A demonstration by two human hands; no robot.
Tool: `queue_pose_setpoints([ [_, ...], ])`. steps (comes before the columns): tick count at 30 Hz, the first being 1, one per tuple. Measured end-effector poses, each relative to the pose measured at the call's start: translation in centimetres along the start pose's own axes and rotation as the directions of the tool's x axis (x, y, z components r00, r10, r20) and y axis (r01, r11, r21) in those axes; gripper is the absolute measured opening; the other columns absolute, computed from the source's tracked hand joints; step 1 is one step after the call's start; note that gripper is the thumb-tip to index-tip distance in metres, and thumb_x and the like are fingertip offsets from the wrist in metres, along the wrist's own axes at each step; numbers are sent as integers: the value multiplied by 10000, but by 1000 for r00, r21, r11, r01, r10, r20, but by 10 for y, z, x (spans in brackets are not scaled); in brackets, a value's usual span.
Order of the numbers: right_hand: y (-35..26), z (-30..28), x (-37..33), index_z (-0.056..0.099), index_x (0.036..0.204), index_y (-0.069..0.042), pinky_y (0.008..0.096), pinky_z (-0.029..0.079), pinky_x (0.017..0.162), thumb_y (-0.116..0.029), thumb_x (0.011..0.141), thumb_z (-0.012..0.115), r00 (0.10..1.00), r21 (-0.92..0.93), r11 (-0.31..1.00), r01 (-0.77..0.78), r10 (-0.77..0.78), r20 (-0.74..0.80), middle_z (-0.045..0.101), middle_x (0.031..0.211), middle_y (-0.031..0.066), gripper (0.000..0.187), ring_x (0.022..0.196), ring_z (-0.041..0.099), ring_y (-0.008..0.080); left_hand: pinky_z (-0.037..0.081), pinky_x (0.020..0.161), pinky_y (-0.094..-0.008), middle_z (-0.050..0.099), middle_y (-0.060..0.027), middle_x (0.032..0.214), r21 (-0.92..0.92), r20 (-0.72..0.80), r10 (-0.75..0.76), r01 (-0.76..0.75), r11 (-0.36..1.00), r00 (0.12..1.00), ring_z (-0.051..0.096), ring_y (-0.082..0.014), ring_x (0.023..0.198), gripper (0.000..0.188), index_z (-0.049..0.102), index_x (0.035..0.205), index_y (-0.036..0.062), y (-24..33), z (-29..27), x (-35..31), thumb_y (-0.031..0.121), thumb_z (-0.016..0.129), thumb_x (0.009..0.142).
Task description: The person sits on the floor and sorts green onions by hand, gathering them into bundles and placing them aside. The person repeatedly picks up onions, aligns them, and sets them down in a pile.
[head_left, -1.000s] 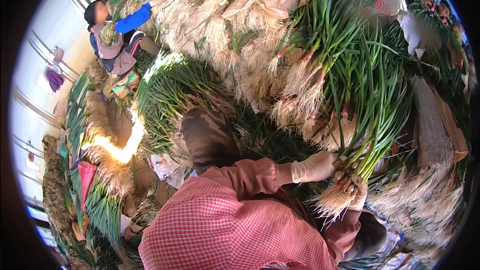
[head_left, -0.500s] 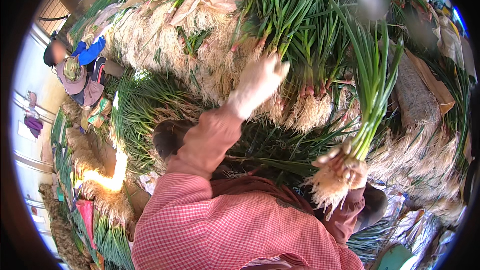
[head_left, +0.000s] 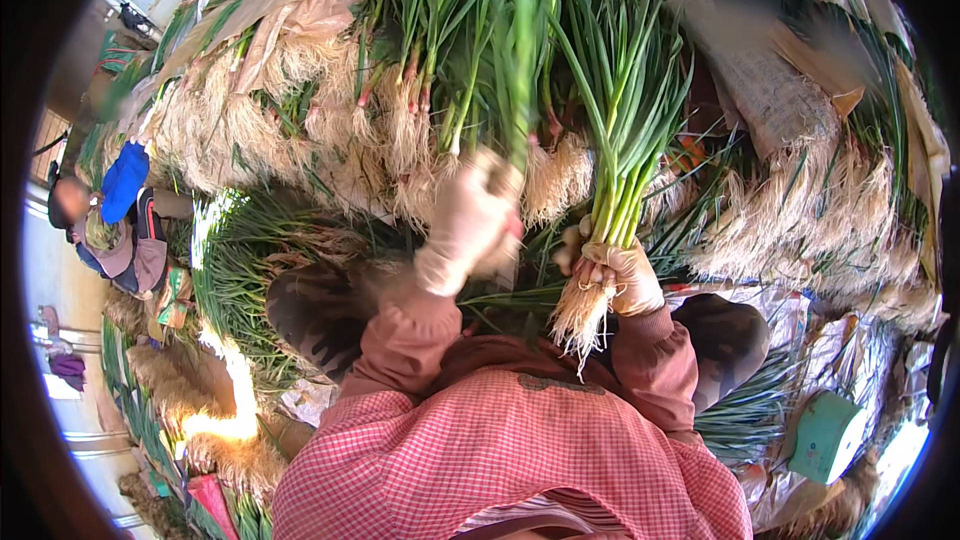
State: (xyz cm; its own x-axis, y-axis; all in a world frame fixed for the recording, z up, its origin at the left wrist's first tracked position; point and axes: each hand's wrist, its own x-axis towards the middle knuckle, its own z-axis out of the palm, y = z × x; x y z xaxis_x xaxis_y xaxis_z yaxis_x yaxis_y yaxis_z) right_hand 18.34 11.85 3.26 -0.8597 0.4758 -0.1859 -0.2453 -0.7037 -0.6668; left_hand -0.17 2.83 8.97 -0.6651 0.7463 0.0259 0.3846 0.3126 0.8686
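My right hand (head_left: 628,278), in a pale glove, is closed round the base of a bunch of green onions (head_left: 625,175). Their leaves point away from me and their pale roots hang below the fingers. To its left is my left hand (head_left: 465,225), also gloved and smeared by motion. Its fingers are closed on more green onions (head_left: 520,70), whose blurred green stalks rise above it. Just beyond both hands lies a row of green onions (head_left: 410,90), roots toward me.
Long piles of rooted onions (head_left: 235,135) stretch left and right, partly under brown paper (head_left: 300,0). More green leaves (head_left: 260,270) lie at left. A person (head_left: 115,225) sits far left. A teal box (head_left: 825,435) stands at lower right, and a sack (head_left: 765,90) lies at upper right.
My left hand has drawn back toward me and now has green onions in it. My right hand, with its bunch, has come leftward, closer to the left hand. The view has shifted.
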Motion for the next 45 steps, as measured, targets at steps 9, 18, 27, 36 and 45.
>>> queue_pose_setpoints([
  [9,5,5,0,515,1067,-6,394,561,747,-10,751,617,995,-37,995,-93,92,-46,620,868,166,332,760,641,279,476,706,-339,650,-135,842,-57,-129,212,-220,974,969,585,-225,716,239,585,1037,-4,-62,87,0,203,557,920],
  [18,2,15,-8,401,963,-105,358,427,693,-67,707,622,974,305,944,-125,58,219,406,832,44,341,758,437,177,278,426,-201,366,64,593,-834,552,-176,539,-117,815,329,-71,459,204,525,873,98,-43,58,8,255,430,960],
  [27,3,14,-4,488,967,-108,364,466,733,-53,708,676,964,337,929,-152,64,259,459,834,40,325,788,504,186,439,452,-186,558,1,753,-716,458,-289,542,440,841,514,-62,599,246,548,1120,33,-27,75,13,203,472,959],
  [36,22,4,0,481,1100,-20,390,520,701,-36,757,595,995,47,995,-88,90,-33,563,943,113,361,722,559,191,453,703,-415,562,-157,765,-65,-39,416,-418,906,908,561,-282,707,344,542,957,-10,-15,66,36,326,549,883],
  [45,37,-7,10,568,700,-10,187,336,377,-66,792,566,947,-196,973,122,-173,-272,540,528,40,108,401,464,88,486,647,-379,572,-127,868,344,-232,630,-544,766,741,566,-271,730,174,560,963,42,14,74,0,111,620,815],
])
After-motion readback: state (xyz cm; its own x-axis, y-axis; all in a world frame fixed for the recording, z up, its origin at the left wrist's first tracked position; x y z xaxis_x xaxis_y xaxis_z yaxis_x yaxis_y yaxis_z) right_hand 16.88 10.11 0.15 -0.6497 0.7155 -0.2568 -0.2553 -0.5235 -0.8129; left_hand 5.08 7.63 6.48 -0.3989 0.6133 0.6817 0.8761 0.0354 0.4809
